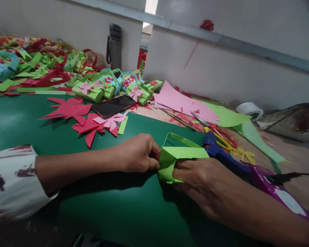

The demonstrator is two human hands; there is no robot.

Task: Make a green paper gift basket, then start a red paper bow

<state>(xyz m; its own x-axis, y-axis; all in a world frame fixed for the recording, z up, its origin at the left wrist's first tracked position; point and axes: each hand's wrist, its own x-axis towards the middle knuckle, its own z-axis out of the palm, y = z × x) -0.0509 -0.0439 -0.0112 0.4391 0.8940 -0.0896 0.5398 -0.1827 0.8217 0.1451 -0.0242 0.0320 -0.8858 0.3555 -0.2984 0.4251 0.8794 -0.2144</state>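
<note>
A small light-green paper basket (184,152) with a thin strip handle is held low over the green work surface. My left hand (141,153) pinches its left side between thumb and curled fingers. From the right, my right hand (199,178) grips the basket, with some fingers reaching inside its opening; those fingertips are hidden by the paper. Just behind my right hand lies a blue glue gun (221,153), joined to a purple part (269,183) with a black cord.
Red paper flower cutouts (69,109) and a black phone (113,105) lie beyond my left hand. Finished paper baskets (89,90) heap at the back left beside a grey bottle (115,46). Scissors (221,133), pink paper sheets (181,103) and a white tape roll (249,110) lie right.
</note>
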